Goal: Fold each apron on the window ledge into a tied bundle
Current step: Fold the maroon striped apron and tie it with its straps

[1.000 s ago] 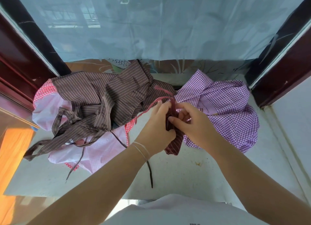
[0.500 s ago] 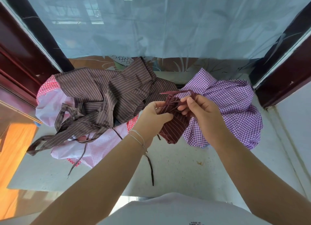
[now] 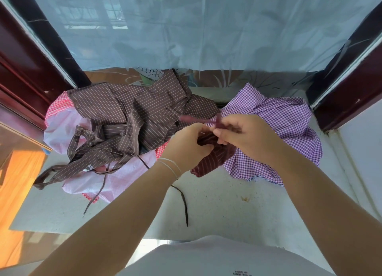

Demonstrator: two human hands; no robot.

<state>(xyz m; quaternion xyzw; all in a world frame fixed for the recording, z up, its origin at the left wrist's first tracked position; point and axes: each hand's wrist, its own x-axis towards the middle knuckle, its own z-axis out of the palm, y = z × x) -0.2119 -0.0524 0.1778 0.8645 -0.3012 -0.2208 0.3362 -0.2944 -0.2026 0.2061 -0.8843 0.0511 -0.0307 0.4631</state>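
A small dark red striped apron bundle (image 3: 213, 159) hangs between my hands just above the pale window ledge (image 3: 217, 205). My left hand (image 3: 187, 145) grips the bundle from the left. My right hand (image 3: 246, 136) pinches its dark red strap (image 3: 194, 119), which stretches blurred up to the left. A brown striped apron (image 3: 128, 114) lies crumpled on the left, over a pink apron with red check trim (image 3: 122, 176). A purple check apron (image 3: 279, 131) is heaped on the right, partly behind my right hand.
A sheer pale blue curtain (image 3: 206, 28) hangs behind the ledge. Dark red window frames (image 3: 349, 92) close in both sides. A thin dark strap (image 3: 183, 201) trails across the ledge toward me. An orange wooden floor (image 3: 16, 185) shows lower left.
My right hand has moved slightly down and drawn the red strap across the bundle toward the left; my left hand keeps gripping the bundle. The other aprons lie as before.
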